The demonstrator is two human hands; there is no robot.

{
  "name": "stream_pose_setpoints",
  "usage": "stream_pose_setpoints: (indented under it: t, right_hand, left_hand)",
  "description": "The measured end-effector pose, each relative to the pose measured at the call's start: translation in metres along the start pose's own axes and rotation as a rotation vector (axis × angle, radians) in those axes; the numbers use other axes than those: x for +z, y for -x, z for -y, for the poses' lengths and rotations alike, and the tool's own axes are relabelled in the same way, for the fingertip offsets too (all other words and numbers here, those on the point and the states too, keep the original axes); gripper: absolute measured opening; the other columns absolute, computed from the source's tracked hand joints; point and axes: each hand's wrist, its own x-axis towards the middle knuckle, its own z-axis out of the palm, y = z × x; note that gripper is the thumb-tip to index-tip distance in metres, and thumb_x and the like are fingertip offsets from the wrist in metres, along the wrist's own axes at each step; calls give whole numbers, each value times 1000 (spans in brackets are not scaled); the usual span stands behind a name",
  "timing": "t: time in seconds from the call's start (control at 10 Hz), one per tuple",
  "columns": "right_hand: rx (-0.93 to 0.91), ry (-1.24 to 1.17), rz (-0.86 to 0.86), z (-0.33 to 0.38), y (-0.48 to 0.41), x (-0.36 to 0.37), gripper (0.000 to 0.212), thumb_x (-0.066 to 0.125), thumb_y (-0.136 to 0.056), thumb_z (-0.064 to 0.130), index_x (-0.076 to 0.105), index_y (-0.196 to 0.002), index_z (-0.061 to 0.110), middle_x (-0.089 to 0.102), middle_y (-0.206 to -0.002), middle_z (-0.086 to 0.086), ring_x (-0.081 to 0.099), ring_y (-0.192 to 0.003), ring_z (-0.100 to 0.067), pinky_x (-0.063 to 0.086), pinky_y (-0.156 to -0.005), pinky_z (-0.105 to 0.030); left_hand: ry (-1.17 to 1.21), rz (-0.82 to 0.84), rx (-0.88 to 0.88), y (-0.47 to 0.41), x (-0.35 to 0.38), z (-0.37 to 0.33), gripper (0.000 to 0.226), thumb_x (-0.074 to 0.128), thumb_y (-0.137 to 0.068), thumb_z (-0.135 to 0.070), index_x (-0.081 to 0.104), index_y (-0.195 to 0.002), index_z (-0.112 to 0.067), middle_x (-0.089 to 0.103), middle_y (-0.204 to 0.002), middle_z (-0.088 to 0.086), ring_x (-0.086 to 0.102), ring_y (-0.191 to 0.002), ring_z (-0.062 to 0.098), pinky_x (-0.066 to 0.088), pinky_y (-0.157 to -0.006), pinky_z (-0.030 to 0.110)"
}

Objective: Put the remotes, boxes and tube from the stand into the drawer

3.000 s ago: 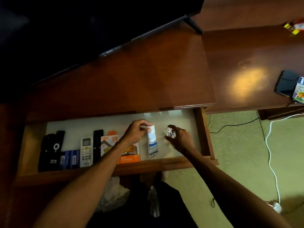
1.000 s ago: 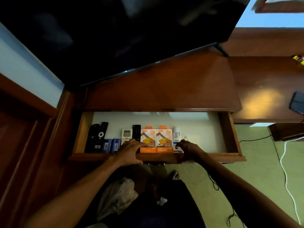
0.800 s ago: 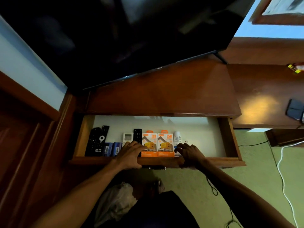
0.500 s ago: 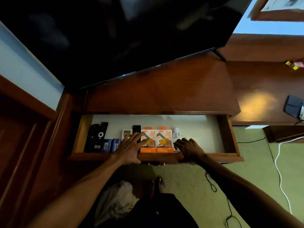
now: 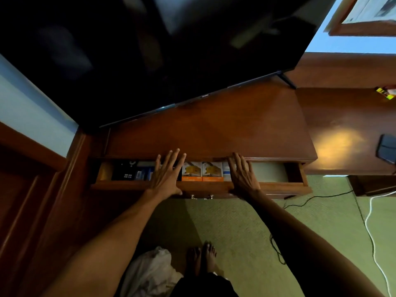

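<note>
The wooden drawer (image 5: 278, 186) of the stand (image 5: 225, 133) is pushed most of the way in, leaving a narrow gap. Inside I see a black remote (image 5: 125, 171), small blue boxes (image 5: 142, 173), two orange boxes (image 5: 201, 172) and the white tube (image 5: 226, 172). My left hand (image 5: 167, 174) lies flat with fingers spread, its palm on the drawer's front edge. My right hand (image 5: 242, 174) lies flat the same way, fingertips reaching the stand's top edge. Neither hand holds anything.
A large black TV (image 5: 150, 50) stands on the stand. A dark pouch (image 5: 387, 147) and a yellow item (image 5: 384, 95) lie on the desk at right. Cables (image 5: 372, 239) run over the green carpet. White cloth (image 5: 150, 273) and my feet (image 5: 201, 257) are below.
The drawer has slid inward, so only a narrow strip of its contents shows. Both hands have flattened on its front edge and moved forward with it.
</note>
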Motion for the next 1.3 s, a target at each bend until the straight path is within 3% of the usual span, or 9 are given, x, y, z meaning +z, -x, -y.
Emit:
stream_pose_setpoints:
  t: [0.2,0.5,0.6,0.7,0.8,0.9,1.1,1.2,1.3]
  right_hand:
    - [10,-28,17,-12,-37,-5,131,80,-69,46,-12,-151,3,-13,-161,-19,-8,-150,-37,2,-120,-56]
    - [30,-26,7,-16,-60,-3,95,66,-87,32,5,-153,3,10,-161,-21,14,-149,-37,19,-120,-50]
    - [48,25,-2,-17,-66,-3,83,72,-81,29,29,-147,2,35,-152,-23,39,-138,-39,38,-107,-51]
    - [46,86,-31,-23,-68,-2,61,74,-77,19,51,-132,3,58,-133,-22,61,-116,-36,53,-81,-45]
    - [7,46,-130,-25,-68,-6,50,59,-86,7,50,-135,4,57,-134,-20,62,-114,-35,54,-74,-41]
    - [25,10,-149,-23,-64,-17,44,49,-93,10,46,-136,8,55,-135,-14,61,-112,-31,51,-72,-39]
    - [13,-246,13,-24,-45,-29,60,70,-82,32,47,-137,22,36,-153,-10,46,-133,-32,47,-100,-47]
    - [40,-532,-48,-16,-10,-39,53,64,-89,35,50,-138,19,52,-143,-6,58,-121,-26,49,-99,-37]
    - [102,-838,70,-5,84,-29,64,52,-83,64,52,-134,25,62,-132,1,62,-109,-8,52,-93,-28]
  left_hand:
    - [-26,72,-30,-37,-3,10,130,77,-62,-64,-6,-155,-26,-15,-163,5,-10,-151,27,1,-118,63]
    - [26,-39,-86,-46,2,6,90,67,-84,-45,11,-153,-35,2,-165,0,6,-151,25,15,-119,57]
    - [6,-41,-115,-49,1,4,86,66,-86,-43,13,-152,-37,5,-164,-2,13,-150,26,21,-118,54]
    - [-15,-63,-153,-51,-9,-2,81,67,-87,-40,19,-151,-39,12,-162,-2,25,-146,28,34,-111,48]
    - [-24,-86,-190,-55,-11,-7,72,63,-91,-33,24,-150,-39,20,-159,-1,43,-135,28,48,-98,43]
    - [-43,-121,-188,-58,-11,-9,69,67,-89,-23,32,-147,-38,33,-154,2,60,-113,26,58,-82,39]
    - [428,30,-203,-49,-48,-12,55,66,-89,-27,47,-140,-27,40,-149,3,46,-131,24,44,-102,39]
    - [677,31,-202,-23,-80,-13,44,61,-93,-28,51,-136,-29,54,-136,2,57,-112,15,47,-76,19]
    - [776,32,-198,58,-92,-19,38,59,-93,-33,53,-131,-37,56,-125,-13,58,-107,4,51,-73,18]
